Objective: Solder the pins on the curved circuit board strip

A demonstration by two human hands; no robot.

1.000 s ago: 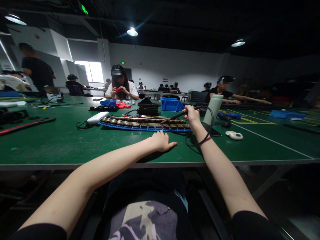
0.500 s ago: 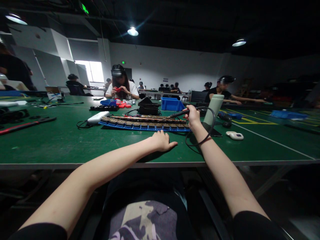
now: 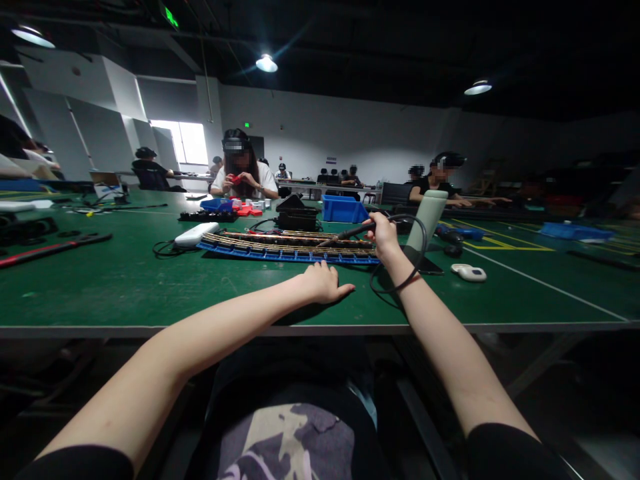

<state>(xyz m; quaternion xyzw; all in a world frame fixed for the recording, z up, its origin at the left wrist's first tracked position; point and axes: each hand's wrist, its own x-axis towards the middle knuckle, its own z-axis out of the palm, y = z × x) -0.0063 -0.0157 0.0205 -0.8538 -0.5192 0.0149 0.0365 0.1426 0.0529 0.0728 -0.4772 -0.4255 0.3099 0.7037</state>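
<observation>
Dim white-walled room (image 3: 350,133); green surface (image 3: 150,297) carries long blue slatted strip (image 3: 287,252). Right hand (image 3: 384,237) grips black pen-shaped tool (image 3: 356,231) over strip; left hand (image 3: 323,283), loosely open, apparently empty, before it; pale-green cylindrical bottle (image 3: 433,211) right.

You had two hands (image 3: 323,282) (image 3: 384,239) in view, one corded tool (image 3: 356,231), one blue strip (image 3: 280,255), one green flask (image 3: 428,219), one cream case (image 3: 469,272) and one red-black bar (image 3: 55,251). Above and beyond, you had three ceiling lamps (image 3: 33,37) (image 3: 267,64) (image 3: 478,88) and two green signs (image 3: 171,18) (image 3: 247,125).
</observation>
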